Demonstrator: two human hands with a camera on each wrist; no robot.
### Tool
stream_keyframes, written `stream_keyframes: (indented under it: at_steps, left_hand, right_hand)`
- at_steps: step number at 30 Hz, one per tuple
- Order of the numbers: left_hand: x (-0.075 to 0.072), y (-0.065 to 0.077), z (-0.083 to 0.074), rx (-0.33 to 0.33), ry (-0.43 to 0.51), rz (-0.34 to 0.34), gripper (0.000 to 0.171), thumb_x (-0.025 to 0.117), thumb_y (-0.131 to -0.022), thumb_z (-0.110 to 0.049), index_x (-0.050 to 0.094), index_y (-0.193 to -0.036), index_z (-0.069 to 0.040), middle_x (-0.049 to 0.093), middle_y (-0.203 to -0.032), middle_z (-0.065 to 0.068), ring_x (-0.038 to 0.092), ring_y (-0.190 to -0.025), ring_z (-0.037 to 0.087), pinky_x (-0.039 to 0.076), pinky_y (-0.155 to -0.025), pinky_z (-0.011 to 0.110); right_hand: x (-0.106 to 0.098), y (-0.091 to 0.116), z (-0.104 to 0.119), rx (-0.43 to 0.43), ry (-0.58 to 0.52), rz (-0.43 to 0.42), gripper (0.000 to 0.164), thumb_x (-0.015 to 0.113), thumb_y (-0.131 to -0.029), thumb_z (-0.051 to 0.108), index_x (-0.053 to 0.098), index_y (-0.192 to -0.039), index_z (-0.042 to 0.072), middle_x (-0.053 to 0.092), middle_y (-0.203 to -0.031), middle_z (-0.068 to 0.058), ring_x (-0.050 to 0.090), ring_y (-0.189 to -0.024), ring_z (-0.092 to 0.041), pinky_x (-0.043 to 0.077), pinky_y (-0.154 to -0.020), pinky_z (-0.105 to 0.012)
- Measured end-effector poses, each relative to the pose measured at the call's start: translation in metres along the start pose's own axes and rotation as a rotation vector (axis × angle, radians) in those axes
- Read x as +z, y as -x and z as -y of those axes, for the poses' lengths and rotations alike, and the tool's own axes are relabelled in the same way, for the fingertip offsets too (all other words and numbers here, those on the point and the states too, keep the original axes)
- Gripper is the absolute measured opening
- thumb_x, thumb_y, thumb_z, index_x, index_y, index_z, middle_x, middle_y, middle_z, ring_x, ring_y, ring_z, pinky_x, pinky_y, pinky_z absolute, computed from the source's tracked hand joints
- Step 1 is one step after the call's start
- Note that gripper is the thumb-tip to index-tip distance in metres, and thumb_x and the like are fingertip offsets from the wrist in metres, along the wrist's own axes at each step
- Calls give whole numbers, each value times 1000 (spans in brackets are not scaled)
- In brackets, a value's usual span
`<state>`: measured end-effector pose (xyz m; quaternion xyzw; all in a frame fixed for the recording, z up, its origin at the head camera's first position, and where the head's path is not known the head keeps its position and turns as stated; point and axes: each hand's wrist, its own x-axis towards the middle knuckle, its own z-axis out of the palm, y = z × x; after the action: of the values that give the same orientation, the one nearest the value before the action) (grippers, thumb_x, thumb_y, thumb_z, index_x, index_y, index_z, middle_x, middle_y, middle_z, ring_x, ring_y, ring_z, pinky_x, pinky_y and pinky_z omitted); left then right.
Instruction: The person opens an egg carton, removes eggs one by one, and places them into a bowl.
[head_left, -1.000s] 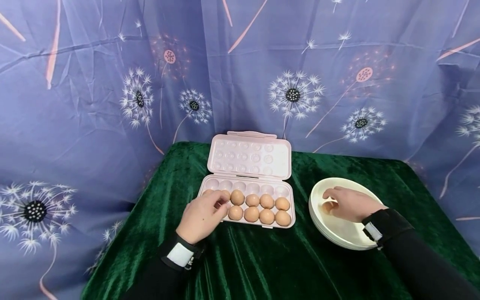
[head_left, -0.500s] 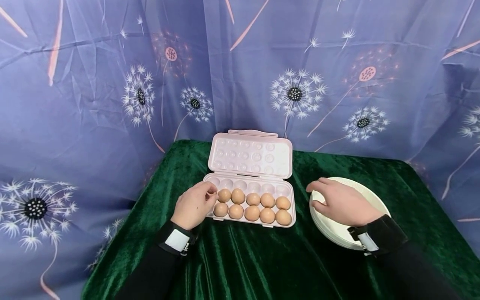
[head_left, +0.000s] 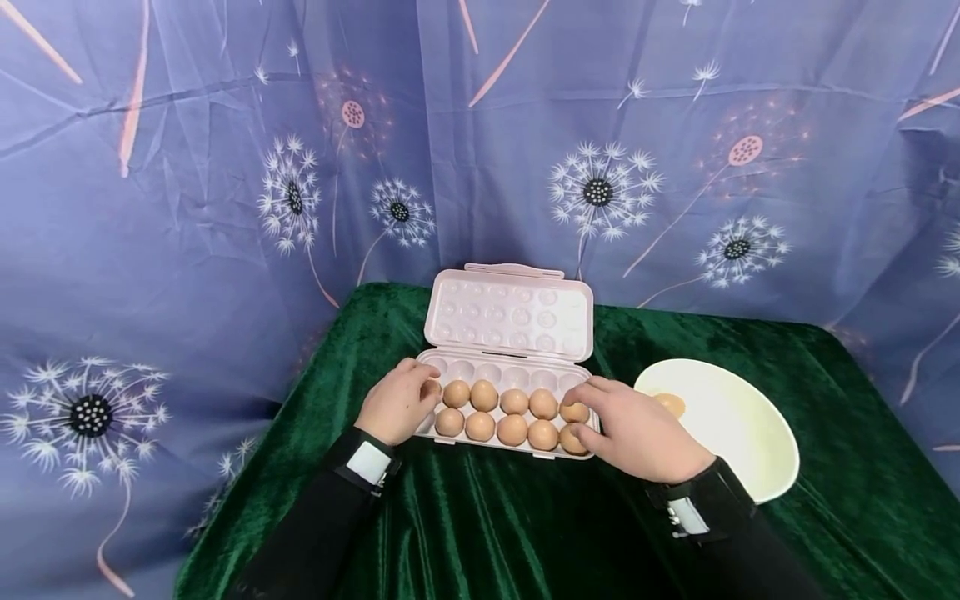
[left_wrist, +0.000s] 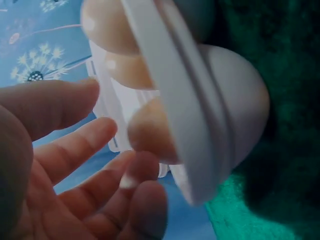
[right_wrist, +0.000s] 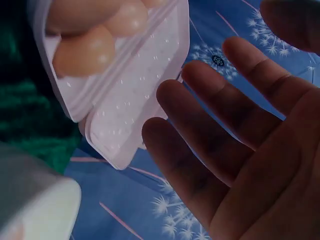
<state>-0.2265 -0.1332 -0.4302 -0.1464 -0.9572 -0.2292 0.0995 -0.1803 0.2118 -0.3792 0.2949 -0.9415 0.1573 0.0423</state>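
Observation:
A pale pink egg carton (head_left: 497, 451) stands open with brown eggs (head_left: 512, 430) in its front and middle rows. The back row of cups holds none. At the carton's left end is my left hand (head_left: 396, 403), its fingertips close by the leftmost egg in the head view. The left wrist view shows its fingers (left_wrist: 80, 147) loosely bent, with nothing in them. My right hand (head_left: 643, 432) is at the right end, fingertips overlapping the two end eggs. In the right wrist view its fingers (right_wrist: 210, 125) are nearly straight and hold nothing.
A cream bowl (head_left: 757, 417) stands right of the carton, partly behind my right hand, with one brown egg (head_left: 670, 406) showing inside. The carton's lid (head_left: 510, 315) leans back toward the patterned curtain (head_left: 495, 167). Green velvet cloth (head_left: 480, 533) covers the table.
My right hand has left the bowl, where it was at an egg, and moved left to the carton's right end. My left hand has drawn back from the front eggs to the carton's left end.

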Motion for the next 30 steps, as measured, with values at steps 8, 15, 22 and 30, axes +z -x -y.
stream_keyframes:
  at_steps: [8,15,22,30]
  left_hand:
    - [7,-9,6,-32,-66,115,38,72,-90,-16,70,-128,-12,66,-126,10,65,-110,29,53,-87,49]
    - [14,-14,10,-16,-73,94,34,70,-91,-9,72,-125,-11,69,-122,9,66,-107,28,54,-85,47]
    - [13,-9,13,-12,-32,25,35,71,-91,-9,69,-126,-8,67,-119,11,68,-95,31,54,-78,48]
    - [-3,0,9,-16,44,-51,37,70,-94,-13,64,-130,-8,64,-121,11,67,-94,29,54,-77,48]
  right_hand:
    - [10,10,0,28,-63,-7,27,69,-96,24,67,-122,24,64,-118,5,64,-100,-13,53,-79,-35]
    - [12,12,3,27,-54,-17,28,71,-95,23,67,-122,23,64,-117,5,62,-96,-12,54,-79,-35]
    - [16,14,4,28,-76,3,26,70,-95,23,66,-121,25,64,-113,3,53,-82,-9,48,-70,-30]
    - [16,16,3,9,-75,-15,24,71,-94,22,65,-118,25,62,-106,5,48,-77,-6,46,-67,-28]
